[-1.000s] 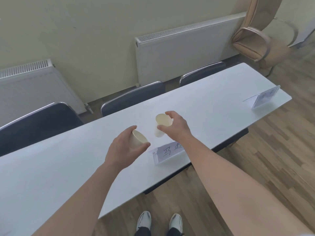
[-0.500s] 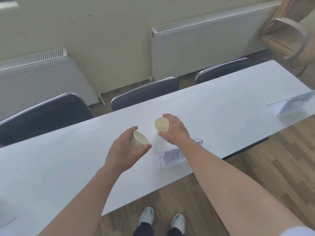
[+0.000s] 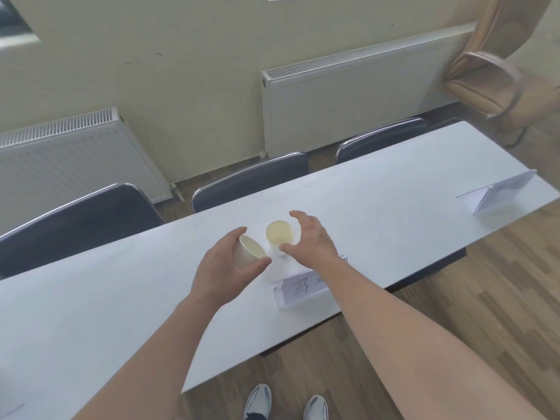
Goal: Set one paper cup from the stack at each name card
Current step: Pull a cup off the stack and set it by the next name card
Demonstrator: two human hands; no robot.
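- Meeting room, long white desk running lower left to upper right of frame; dark chairs and radiators behind it.
- Placed cup stands upright on the desk at frame centre, just above the near name card.
- Right hand just right of that cup, fingers spread open around it; thumb tip looks to touch the wall, no grip.
- Left hand closed around the held cup, tilted, mouth facing right, almost touching the placed one.
- Far name card sits at right edge of frame, well apart, no cup by it: likely next target.
- Right hand is nearer it; bare desk between, open path.
- Far card is close to the desk's near edge, so little margin there.
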